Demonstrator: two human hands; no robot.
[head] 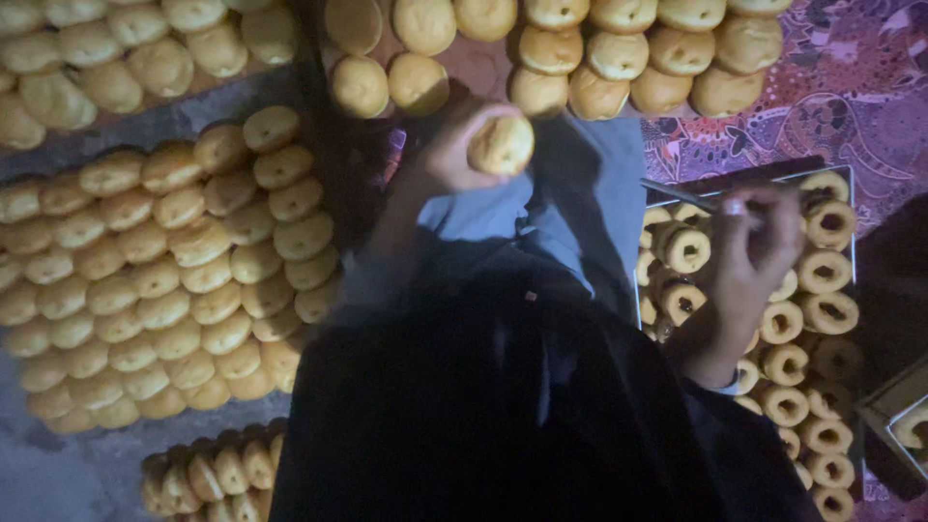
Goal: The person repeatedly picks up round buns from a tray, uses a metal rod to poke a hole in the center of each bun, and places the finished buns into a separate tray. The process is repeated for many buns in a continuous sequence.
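Observation:
My left hand (454, 155) is closed around a round golden bun (501, 145), held up in front of me above my lap. My right hand (749, 251) grips a thin metal stick (677, 195) that points left, and it hovers over a metal tray (848, 174) of ring-shaped filled buns (824, 271). My dark clothing fills the lower middle of the view and hides what lies under it.
Rows of plain round buns (174, 280) cover the surface at the left. More buns (619, 53) lie across the top. A patterned purple cloth (851, 77) lies at the top right. Another tray corner (904, 416) shows at the right edge.

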